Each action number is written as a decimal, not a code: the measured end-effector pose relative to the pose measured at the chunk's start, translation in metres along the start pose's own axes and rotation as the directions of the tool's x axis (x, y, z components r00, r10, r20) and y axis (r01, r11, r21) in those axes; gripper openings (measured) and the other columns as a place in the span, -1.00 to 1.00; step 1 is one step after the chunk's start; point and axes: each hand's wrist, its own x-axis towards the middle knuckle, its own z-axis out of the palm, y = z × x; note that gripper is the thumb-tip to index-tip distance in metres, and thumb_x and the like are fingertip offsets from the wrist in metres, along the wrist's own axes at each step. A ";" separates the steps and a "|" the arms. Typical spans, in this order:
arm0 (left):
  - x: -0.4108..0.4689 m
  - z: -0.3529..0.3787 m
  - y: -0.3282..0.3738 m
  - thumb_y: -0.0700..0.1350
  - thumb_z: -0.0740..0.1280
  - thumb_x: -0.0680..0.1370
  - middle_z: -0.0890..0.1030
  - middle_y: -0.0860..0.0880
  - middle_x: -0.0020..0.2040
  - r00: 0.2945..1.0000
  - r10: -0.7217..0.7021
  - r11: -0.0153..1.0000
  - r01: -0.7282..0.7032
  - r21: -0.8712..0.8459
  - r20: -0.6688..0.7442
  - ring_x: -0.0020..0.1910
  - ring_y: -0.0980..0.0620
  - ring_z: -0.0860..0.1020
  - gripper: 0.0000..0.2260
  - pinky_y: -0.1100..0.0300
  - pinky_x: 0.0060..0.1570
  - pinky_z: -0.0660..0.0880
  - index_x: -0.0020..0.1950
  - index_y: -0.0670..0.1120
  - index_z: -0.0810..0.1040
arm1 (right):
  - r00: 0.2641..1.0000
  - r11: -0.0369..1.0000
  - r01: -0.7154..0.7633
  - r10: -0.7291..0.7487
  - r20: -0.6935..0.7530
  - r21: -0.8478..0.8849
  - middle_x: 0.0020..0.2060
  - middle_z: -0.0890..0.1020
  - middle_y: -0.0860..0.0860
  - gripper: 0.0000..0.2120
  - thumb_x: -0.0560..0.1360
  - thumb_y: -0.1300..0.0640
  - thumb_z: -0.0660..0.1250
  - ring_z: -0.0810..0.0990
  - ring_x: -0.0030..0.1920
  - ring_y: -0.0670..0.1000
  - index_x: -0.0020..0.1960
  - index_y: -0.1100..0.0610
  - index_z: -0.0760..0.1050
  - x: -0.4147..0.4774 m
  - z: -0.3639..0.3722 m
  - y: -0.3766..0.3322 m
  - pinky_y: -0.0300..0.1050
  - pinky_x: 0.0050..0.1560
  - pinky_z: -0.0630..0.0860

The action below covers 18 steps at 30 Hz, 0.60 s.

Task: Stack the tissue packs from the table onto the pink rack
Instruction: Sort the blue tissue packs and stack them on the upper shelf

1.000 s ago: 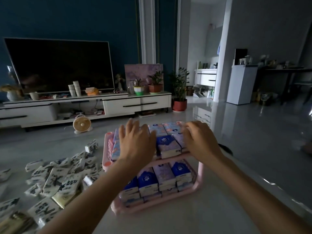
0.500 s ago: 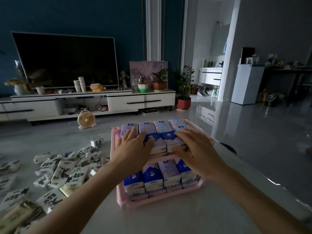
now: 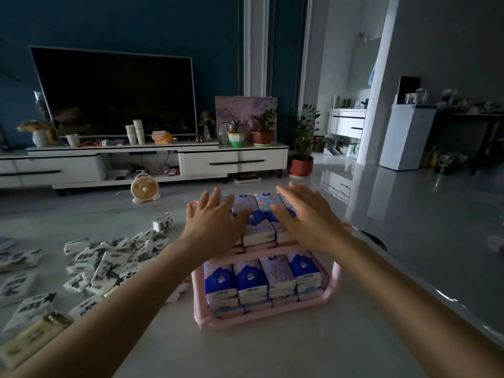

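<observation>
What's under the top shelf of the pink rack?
Under the pink rack top shelf sits a row of blue and purple tissue packs, stacked. How many sit behind them is hidden.

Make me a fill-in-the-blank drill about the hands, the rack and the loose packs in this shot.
1. Both hands, the left hand and the right hand, lie flat with fingers spread over the packs on the rack's ____ shelf.
2. The rack is ____ in colour.
3. The loose black-and-white tissue packs lie on the table to the ____ of the rack.
4. The front row of packs on the lower shelf counts ____ packs across.

Missing words: top; pink; left; four
</observation>
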 end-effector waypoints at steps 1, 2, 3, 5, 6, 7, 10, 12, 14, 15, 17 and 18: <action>0.004 0.004 -0.002 0.20 -0.10 0.58 -0.09 -0.12 0.53 0.999 0.002 1.000 -0.003 0.026 0.041 0.49 -0.15 -0.16 -0.49 -0.18 0.43 -0.12 0.50 0.06 0.00 | 0.997 1.000 -0.017 0.018 0.071 -0.026 0.52 -0.07 0.01 -0.43 0.57 -0.24 -0.13 -0.15 0.51 0.00 0.52 -0.06 -0.05 0.008 0.000 -0.003 0.00 0.45 -0.22; 0.005 0.006 -0.002 0.22 -0.12 0.58 -0.09 -0.13 0.53 0.997 0.006 0.999 -0.010 0.053 0.074 0.49 -0.17 -0.16 -0.49 -0.18 0.43 -0.13 0.50 0.09 0.01 | 0.989 0.998 -0.033 0.041 0.139 -0.062 0.52 -0.11 0.01 -0.42 0.56 -0.27 -0.15 -0.19 0.50 0.02 0.52 -0.08 -0.08 0.015 0.000 -0.004 0.04 0.44 -0.24; 0.008 0.011 -0.003 0.25 -0.15 0.56 -0.07 -0.13 0.52 0.996 0.016 0.997 -0.022 0.074 0.093 0.48 -0.19 -0.15 -0.48 -0.19 0.43 -0.12 0.49 0.10 0.03 | 0.979 0.994 -0.043 0.061 0.193 -0.098 0.52 -0.13 0.02 -0.41 0.55 -0.29 -0.17 -0.21 0.50 0.04 0.52 -0.10 -0.09 0.022 0.002 -0.004 0.07 0.44 -0.25; 0.014 0.017 -0.007 0.31 -0.24 0.50 -0.02 -0.13 0.52 0.993 0.053 0.989 -0.067 0.132 0.103 0.48 -0.22 -0.11 -0.40 -0.22 0.42 -0.06 0.49 0.10 0.07 | 0.964 0.987 -0.042 0.080 0.255 -0.153 0.52 -0.12 0.02 -0.37 0.51 -0.34 -0.22 -0.20 0.50 0.06 0.51 -0.11 -0.10 0.031 0.009 0.001 0.14 0.46 -0.24; 0.017 0.018 -0.009 0.32 -0.26 0.47 -0.02 -0.13 0.52 0.991 0.072 0.983 -0.090 0.163 0.113 0.48 -0.23 -0.11 -0.36 -0.24 0.41 -0.03 0.49 0.10 0.07 | 0.963 0.986 -0.027 0.070 0.262 -0.164 0.52 -0.10 0.01 -0.34 0.49 -0.37 -0.25 -0.18 0.50 0.04 0.51 -0.12 -0.09 0.034 0.013 0.004 0.16 0.46 -0.23; 0.019 0.019 -0.009 0.31 -0.26 0.45 -0.03 -0.13 0.52 0.989 0.082 0.977 -0.105 0.184 0.125 0.48 -0.24 -0.11 -0.34 -0.25 0.40 -0.02 0.49 0.09 0.05 | 0.964 0.986 -0.011 0.054 0.259 -0.164 0.52 -0.07 0.00 -0.32 0.47 -0.38 -0.28 -0.16 0.51 0.01 0.51 -0.12 -0.08 0.036 0.016 0.006 0.18 0.45 -0.23; 0.018 0.019 -0.004 0.28 -0.18 0.51 -0.07 -0.14 0.52 0.991 0.073 0.987 -0.087 0.133 0.112 0.48 -0.21 -0.14 -0.38 -0.22 0.41 -0.04 0.51 0.05 0.02 | 0.962 0.985 0.008 0.041 0.272 -0.175 0.52 -0.04 -0.05 -0.32 0.47 -0.38 -0.30 -0.13 0.50 -0.04 0.51 -0.12 -0.06 0.040 0.022 0.011 0.18 0.45 -0.24; 0.016 0.019 -0.002 0.27 -0.13 0.54 -0.07 -0.13 0.52 0.996 0.040 0.997 -0.046 0.061 0.086 0.48 -0.18 -0.13 -0.41 -0.17 0.41 -0.06 0.50 0.01 0.02 | 0.961 0.981 0.013 0.041 0.275 -0.191 0.52 -0.04 -0.05 -0.33 0.47 -0.37 -0.29 -0.11 0.51 -0.02 0.51 -0.13 -0.06 0.041 0.022 0.012 0.18 0.45 -0.21; 0.017 0.022 -0.004 0.30 -0.20 0.49 -0.06 -0.14 0.52 0.994 0.068 0.991 -0.077 0.112 0.087 0.48 -0.21 -0.12 -0.36 -0.21 0.40 -0.04 0.50 0.03 0.04 | 0.965 0.979 0.010 0.044 0.260 -0.202 0.52 -0.03 -0.04 -0.35 0.49 -0.35 -0.26 -0.09 0.51 0.00 0.51 -0.11 -0.03 0.039 0.022 0.011 0.15 0.46 -0.17; 0.019 0.024 -0.006 0.31 -0.23 0.45 -0.05 -0.15 0.52 0.991 0.093 0.980 -0.108 0.169 0.095 0.48 -0.23 -0.12 -0.32 -0.24 0.40 -0.03 0.50 0.04 0.05 | 0.967 0.978 0.006 0.047 0.249 -0.208 0.52 -0.01 -0.04 -0.36 0.50 -0.34 -0.25 -0.07 0.51 0.00 0.51 -0.11 -0.02 0.037 0.022 0.010 0.14 0.47 -0.16; 0.019 0.026 -0.007 0.30 -0.20 0.49 -0.03 -0.13 0.52 0.994 0.070 0.983 -0.083 0.162 0.087 0.48 -0.21 -0.11 -0.37 -0.25 0.40 -0.07 0.49 0.06 0.06 | 0.971 0.978 -0.003 0.052 0.235 -0.207 0.52 0.01 -0.04 -0.36 0.50 -0.33 -0.24 -0.05 0.50 -0.01 0.51 -0.10 0.00 0.034 0.023 0.010 0.13 0.47 -0.16; 0.017 0.024 -0.005 0.28 -0.16 0.52 -0.02 -0.11 0.52 0.997 0.049 0.993 -0.055 0.104 0.062 0.49 -0.18 -0.11 -0.41 -0.25 0.39 -0.11 0.49 0.06 0.07 | 0.972 0.979 -0.003 0.051 0.230 -0.206 0.51 0.03 -0.04 -0.36 0.50 -0.33 -0.25 -0.04 0.50 -0.01 0.50 -0.10 0.02 0.034 0.023 0.010 0.12 0.47 -0.15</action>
